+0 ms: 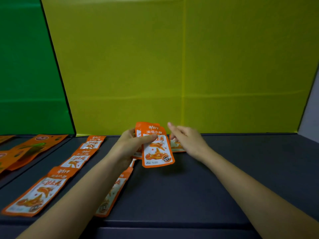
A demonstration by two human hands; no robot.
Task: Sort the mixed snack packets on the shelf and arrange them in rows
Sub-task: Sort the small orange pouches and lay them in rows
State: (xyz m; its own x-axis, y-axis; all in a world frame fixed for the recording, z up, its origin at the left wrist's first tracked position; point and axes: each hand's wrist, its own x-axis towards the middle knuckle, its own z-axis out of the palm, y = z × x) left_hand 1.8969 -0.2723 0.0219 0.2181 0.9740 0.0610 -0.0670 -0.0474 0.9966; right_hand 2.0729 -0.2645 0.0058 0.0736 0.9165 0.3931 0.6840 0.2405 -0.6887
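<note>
These packets (157,150) look light, thin and glossy. They are flat foil pouches that will likely flex in the middle and slide over one another, so pinch them by a sealed edge or corner, thumb on the face and fingers behind. Your left hand (131,144) does just that at the middle of the frame. It holds a small fanned stack upright above the shelf (224,169), thumb pressed across the front one. Your right hand (187,140) sits just right of the stack, fingers loosely straight and holding nothing. It is blurred, so you cannot tell whether it touches the loose packet (175,147) lying flat under it. Sorted ones lie in a row (76,159) at lower left, and a second row (112,192) shows beneath your left forearm.
</note>
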